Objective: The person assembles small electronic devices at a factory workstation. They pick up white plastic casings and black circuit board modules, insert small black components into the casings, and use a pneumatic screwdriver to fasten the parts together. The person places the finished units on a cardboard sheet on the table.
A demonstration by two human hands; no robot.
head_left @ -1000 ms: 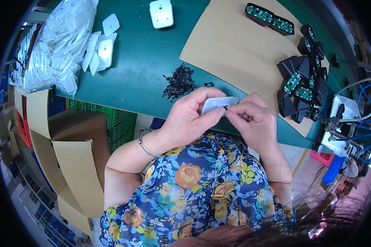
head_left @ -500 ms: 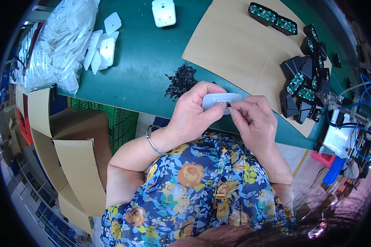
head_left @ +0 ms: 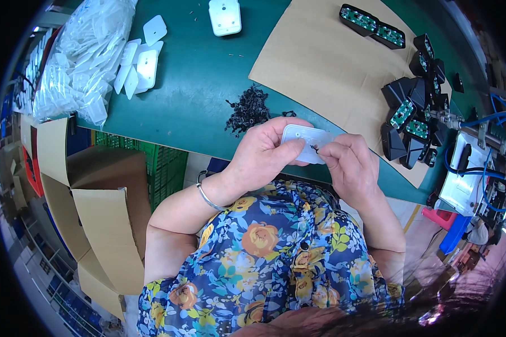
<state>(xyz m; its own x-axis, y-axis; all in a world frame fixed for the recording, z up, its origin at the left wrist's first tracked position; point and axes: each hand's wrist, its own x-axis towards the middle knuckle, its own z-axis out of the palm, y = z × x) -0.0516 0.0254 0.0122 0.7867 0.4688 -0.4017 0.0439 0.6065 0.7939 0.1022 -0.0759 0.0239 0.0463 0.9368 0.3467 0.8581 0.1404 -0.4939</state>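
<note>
My left hand [head_left: 264, 149] grips a white plastic cover [head_left: 315, 135] with rounded corners, thumb on its inner face and fingers behind. The cover is tilted, with its inner side showing. At its middle right is a small black part [head_left: 314, 147], thin and bent; its exact kind is too small to tell. My right hand [head_left: 351, 165] is closed in a pinch at that part, its fingertips by the cover's right edge. Just beyond my left hand lies a pile of small black parts [head_left: 247, 111] on the green tabletop [head_left: 191, 84].
A bag of white pieces [head_left: 81, 62] and several loose white covers [head_left: 146, 68] lie at left. Another white cover [head_left: 225, 17] is at the back. Black housings with green circuit boards [head_left: 402, 114] sit on cardboard [head_left: 326, 62] at right. An open carton [head_left: 104, 224] stands below left.
The cover has tilted so more of its inner face shows, and it has shifted slightly right. My right hand has moved a little right and down, exposing more of the black part.
</note>
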